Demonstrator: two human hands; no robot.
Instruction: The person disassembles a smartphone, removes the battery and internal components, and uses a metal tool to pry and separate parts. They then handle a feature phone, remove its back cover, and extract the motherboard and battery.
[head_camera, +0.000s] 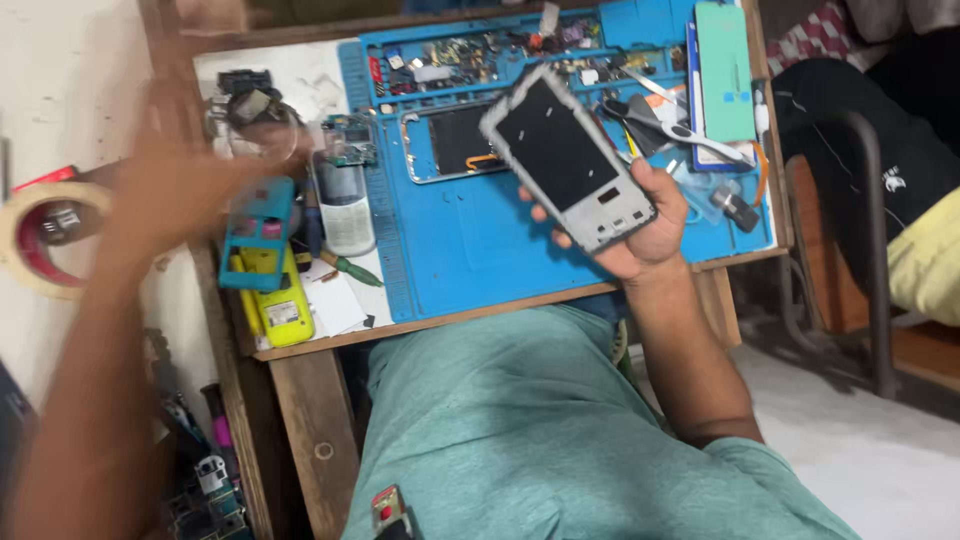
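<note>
My right hand (645, 225) grips a grey phone frame with a dark screen panel (567, 155), tilted above the blue work mat (470, 260). Another opened phone body (452, 142) lies flat on the mat just left of it. My left hand (175, 190) is blurred in motion at the table's left edge, fingers spread and holding nothing, close to a roll of tape (45, 235) and a teal tool holder (258, 232).
Small parts fill the mat's top trays (470, 55). Tweezers (690, 130), a green sheet (725, 70), a yellow device (278, 300) and a white cylinder (345, 205) lie around. A dark chair (860, 200) stands at the right.
</note>
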